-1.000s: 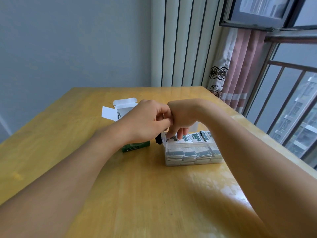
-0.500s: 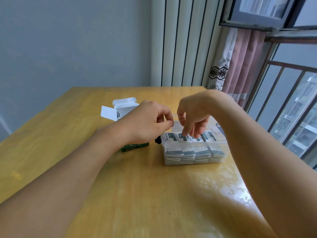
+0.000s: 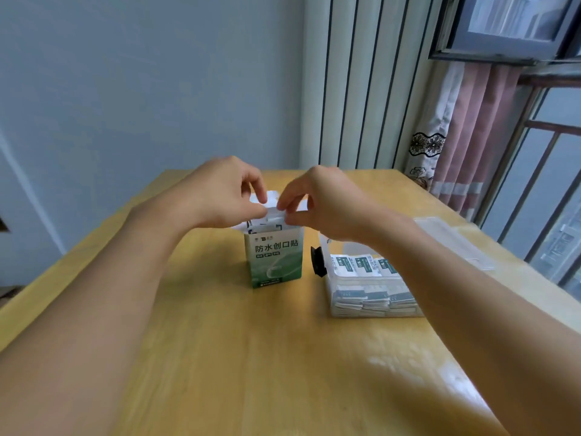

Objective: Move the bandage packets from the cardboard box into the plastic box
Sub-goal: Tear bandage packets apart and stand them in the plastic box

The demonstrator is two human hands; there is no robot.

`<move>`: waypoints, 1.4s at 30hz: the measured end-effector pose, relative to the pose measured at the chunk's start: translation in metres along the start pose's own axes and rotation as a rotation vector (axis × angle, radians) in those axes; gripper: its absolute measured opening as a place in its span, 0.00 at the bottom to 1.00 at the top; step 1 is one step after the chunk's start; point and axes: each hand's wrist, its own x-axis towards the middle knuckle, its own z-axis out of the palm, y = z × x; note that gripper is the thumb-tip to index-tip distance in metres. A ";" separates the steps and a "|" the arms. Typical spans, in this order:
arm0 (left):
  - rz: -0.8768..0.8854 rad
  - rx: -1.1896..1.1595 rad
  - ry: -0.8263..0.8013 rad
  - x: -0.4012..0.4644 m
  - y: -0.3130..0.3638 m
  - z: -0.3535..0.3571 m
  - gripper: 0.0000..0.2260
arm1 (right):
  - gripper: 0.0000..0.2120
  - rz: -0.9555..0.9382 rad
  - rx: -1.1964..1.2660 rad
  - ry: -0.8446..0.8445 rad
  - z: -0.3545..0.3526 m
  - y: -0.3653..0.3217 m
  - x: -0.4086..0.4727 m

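Above the upright green-and-white cardboard box (image 3: 276, 258), left hand (image 3: 220, 196) and right hand (image 3: 320, 206) pinch white bandage packets (image 3: 273, 215) at its mouth. Best lift straight up, then carry right to the clear plastic box (image 3: 371, 289), already well stocked.

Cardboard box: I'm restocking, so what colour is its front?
Green fading to white, with white lettering, on the cardboard box; head view.

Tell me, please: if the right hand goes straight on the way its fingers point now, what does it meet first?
Probably the left hand. The right hand points left across the open top of the cardboard box, pinching white packets there, and the left hand's fingertips are just beyond. Depth between them is unclear.
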 end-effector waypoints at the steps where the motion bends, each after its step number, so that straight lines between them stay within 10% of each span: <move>1: -0.063 0.118 -0.063 0.001 -0.006 -0.001 0.06 | 0.08 0.015 -0.010 -0.017 0.004 -0.001 0.000; 8: -0.174 -0.134 -0.461 -0.004 -0.012 0.001 0.22 | 0.13 0.074 -0.005 -0.177 -0.007 -0.005 -0.002; 29: -0.131 -0.127 -0.464 -0.005 -0.017 0.000 0.25 | 0.05 0.008 -0.002 -0.026 -0.006 -0.005 -0.001; 36: -0.147 0.098 -0.304 -0.005 -0.011 -0.021 0.46 | 0.06 0.183 0.404 0.230 -0.048 0.017 -0.007; 42: 0.028 -0.435 0.128 -0.008 0.026 -0.011 0.48 | 0.06 0.443 0.985 0.368 -0.047 0.008 -0.003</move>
